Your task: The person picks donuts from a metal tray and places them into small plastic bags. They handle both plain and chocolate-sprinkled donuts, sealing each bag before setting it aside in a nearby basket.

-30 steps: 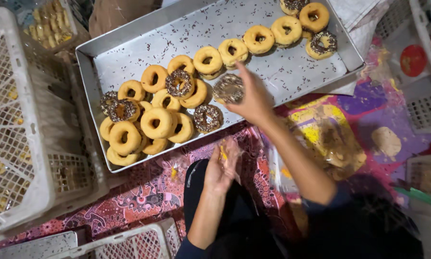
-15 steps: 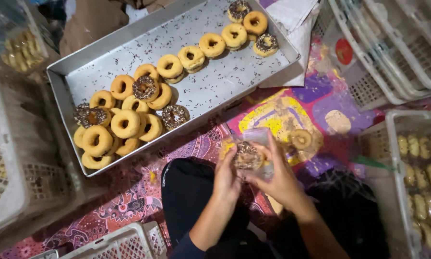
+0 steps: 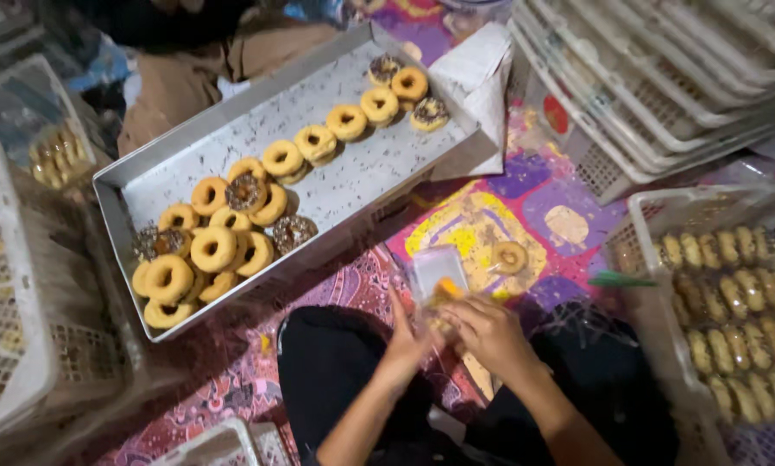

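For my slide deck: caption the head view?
Both hands hold a clear packet beside a doughnut tray.

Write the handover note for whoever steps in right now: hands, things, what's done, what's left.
Left hand and right hand: both meet on a clear bag over the lap; what's inside is too blurred to tell.
Tray: plain and sprinkled donuts, a pile at one end, a row at the other.
One loose donut lies on the mat beside the bag.
Done: packed rows fill the crate on the right.
Left: the tray's donuts are unbagged.
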